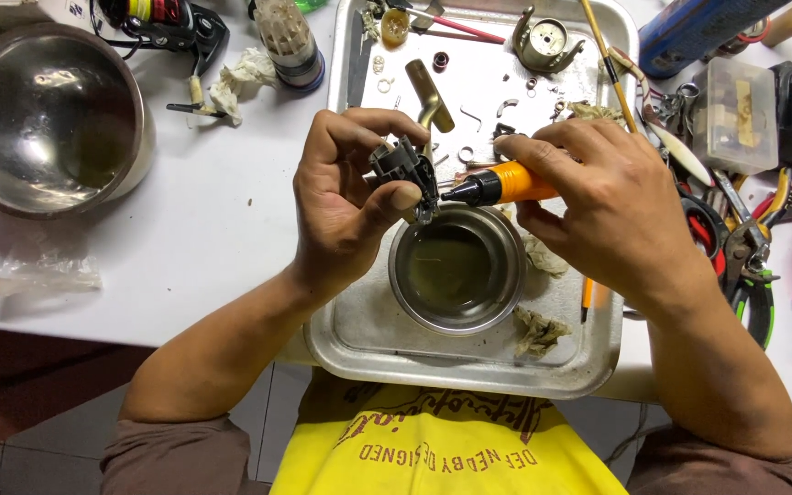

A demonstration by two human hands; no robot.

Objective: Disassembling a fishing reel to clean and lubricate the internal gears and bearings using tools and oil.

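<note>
My left hand (346,197) pinches a small black mechanical part (405,165) between thumb and fingers, above a metal tray (368,339). My right hand (602,206) grips an orange-handled screwdriver (506,183) whose black tip points left and meets the part. Just below both hands a small steel cup (458,268) with murky liquid stands on the tray. Several small rings, screws and a brass-coloured arm (431,96) lie on the tray's far half.
A large steel bowl (43,115) stands at the far left. A clear plastic bag (46,273) lies near the table's front edge. Pliers, cutters and other tools (749,247) crowd the right side, with a clear plastic box (735,115). Crumpled rags (538,332) lie on the tray.
</note>
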